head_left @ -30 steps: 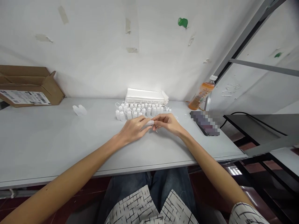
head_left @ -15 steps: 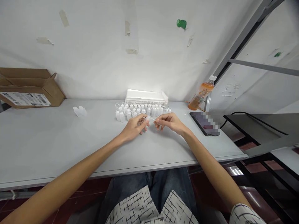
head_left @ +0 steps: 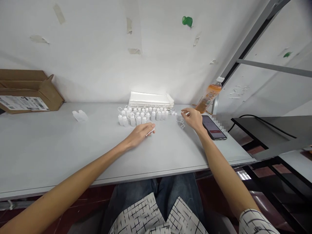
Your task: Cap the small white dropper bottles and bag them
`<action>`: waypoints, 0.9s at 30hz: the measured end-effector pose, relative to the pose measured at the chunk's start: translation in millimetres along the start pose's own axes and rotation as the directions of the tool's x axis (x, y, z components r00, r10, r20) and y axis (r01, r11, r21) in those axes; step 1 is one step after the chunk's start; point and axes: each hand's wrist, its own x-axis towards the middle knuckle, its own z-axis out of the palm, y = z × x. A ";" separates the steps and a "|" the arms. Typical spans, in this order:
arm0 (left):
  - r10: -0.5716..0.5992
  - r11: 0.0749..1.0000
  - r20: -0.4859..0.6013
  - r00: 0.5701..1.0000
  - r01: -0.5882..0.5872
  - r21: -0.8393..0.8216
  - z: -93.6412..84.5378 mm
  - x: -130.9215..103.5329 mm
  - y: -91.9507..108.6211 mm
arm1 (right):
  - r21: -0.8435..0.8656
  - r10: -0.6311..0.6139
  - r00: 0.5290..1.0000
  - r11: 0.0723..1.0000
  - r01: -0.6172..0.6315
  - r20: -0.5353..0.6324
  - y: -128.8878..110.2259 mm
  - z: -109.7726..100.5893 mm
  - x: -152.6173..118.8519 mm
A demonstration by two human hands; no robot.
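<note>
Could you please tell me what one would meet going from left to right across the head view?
Box → white scrap → small bottles → right hand → phone.

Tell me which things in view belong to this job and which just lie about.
Likely job:
- small white plastic bottles
- slim white piece in the left hand
- thin white loops near the right hand

Likely lying about:
- black rectangular phone
- clear plastic bottle of orange liquid
- brown cardboard box
</note>
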 end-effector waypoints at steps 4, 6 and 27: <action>0.015 0.997 0.004 1.000 -0.015 0.075 0.9 -0.5 1.7 | -0.049 -0.031 0.998 0.998 0.034 0.049 -3.6 16.5 8.3; 0.023 0.995 0.011 1.000 -0.024 0.102 1.1 -0.7 0.4 | -0.055 -0.031 0.996 0.998 0.036 0.081 -4.4 22.0 13.6; 0.054 0.957 0.054 0.997 -0.067 0.281 0.1 1.0 -5.4 | -0.003 -0.033 0.984 0.999 0.034 0.173 -1.2 33.1 17.9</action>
